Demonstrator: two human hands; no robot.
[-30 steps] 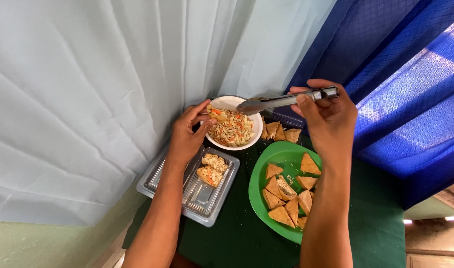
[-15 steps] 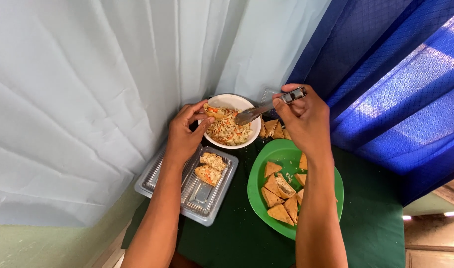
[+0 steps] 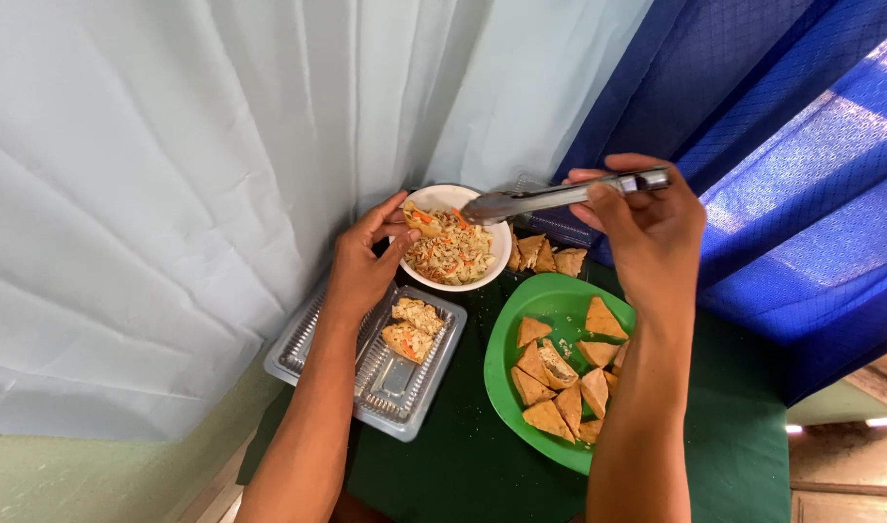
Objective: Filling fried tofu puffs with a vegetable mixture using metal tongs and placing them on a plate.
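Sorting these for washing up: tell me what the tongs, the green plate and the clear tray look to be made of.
Tongs: likely stainless steel, grey with a bright sheen. Green plate: probably plastic or melamine, a uniform glossy green with a smooth moulded rim. Clear tray: thin disposable plastic by its look, see-through with pressed ribs and a hinged lid lying open. The right hand holds the tongs.

Shiny metal tongs [image 3: 560,197], glossy green plastic plate [image 3: 521,315], clear plastic tray [image 3: 308,344].

Green plate [image 3: 506,341], white bowl [image 3: 497,266], blue quilted curtain [image 3: 753,126].
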